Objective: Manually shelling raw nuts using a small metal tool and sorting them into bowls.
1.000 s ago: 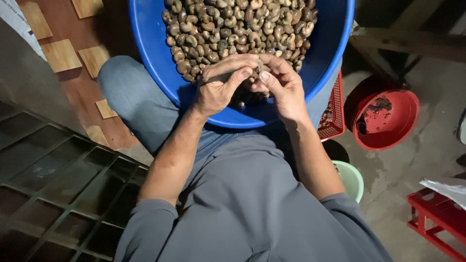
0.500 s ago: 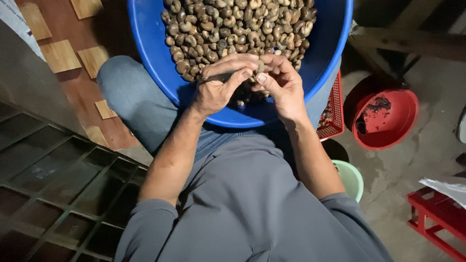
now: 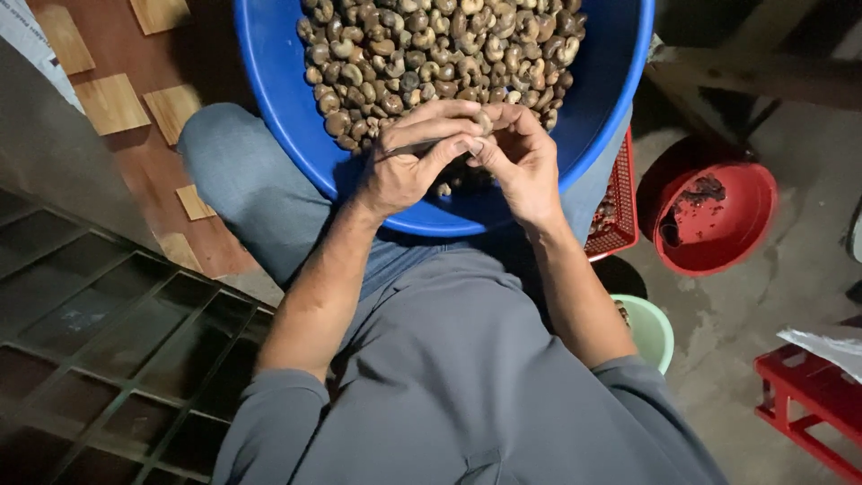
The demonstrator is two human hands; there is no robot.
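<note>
A single nut [image 3: 482,119] is being pinched between the fingertips of the right hand [image 3: 519,162], just over the near edge of the heap of nuts [image 3: 440,54] in the blue basin [image 3: 269,63]. The basin is being rested on the lap. A thin, dark blade [image 3: 409,146] is being gripped in the left hand [image 3: 409,162], fingers curled tight around it, its tip being brought to the pinched nut; the contact itself is being hidden by the fingers.

For the step to be done well, the nut is probably best held firmly with its seam turned toward the blade, and the tip worked in gently, away from the holding fingertips, so the kernel is not being broken and the skin is not being cut.

The nuts are seen as small, curved, kidney-shaped pieces, dull brown and grey, with a rough, dry look. The basin is smooth, glossy plastic with a rolled rim. To the right, a red bowl [image 3: 718,224] holding dark scraps, a red mesh basket [image 3: 615,202], a pale green bowl [image 3: 651,328] and a red crate [image 3: 804,409] are being kept on rough, stained concrete floor [image 3: 754,314].
</note>
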